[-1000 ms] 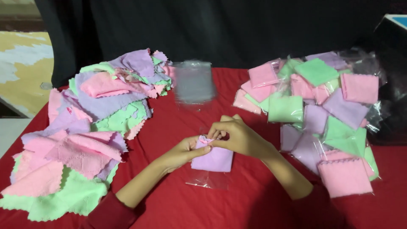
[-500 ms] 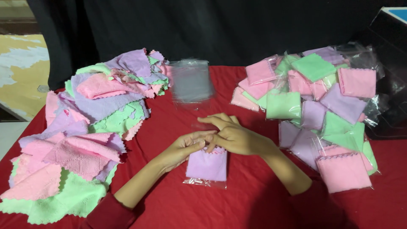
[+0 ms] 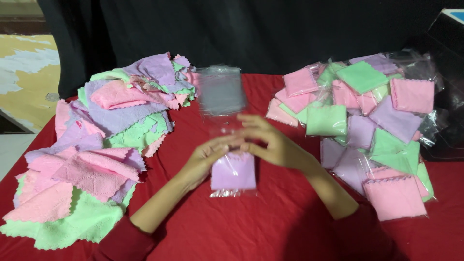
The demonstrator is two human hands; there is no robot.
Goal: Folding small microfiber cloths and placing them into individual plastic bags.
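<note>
I see both hands meeting at the middle of a red-covered bench [image 3: 270, 227]. The left hand [image 3: 208, 157] and right hand [image 3: 270, 142] have fingers curled and pinched together on the top edge of a clear plastic bag [image 3: 233, 175] holding a folded lilac cloth; the bag lies flat below them. Just behind the hands stands a stack of empty clear bags [image 3: 221, 92]. To the left sprawls a loose cloth pile [image 3: 96, 154] in pink, lilac and green. To the right sit the bagged cloths [image 3: 367, 125], well apart from the hands.
</note>
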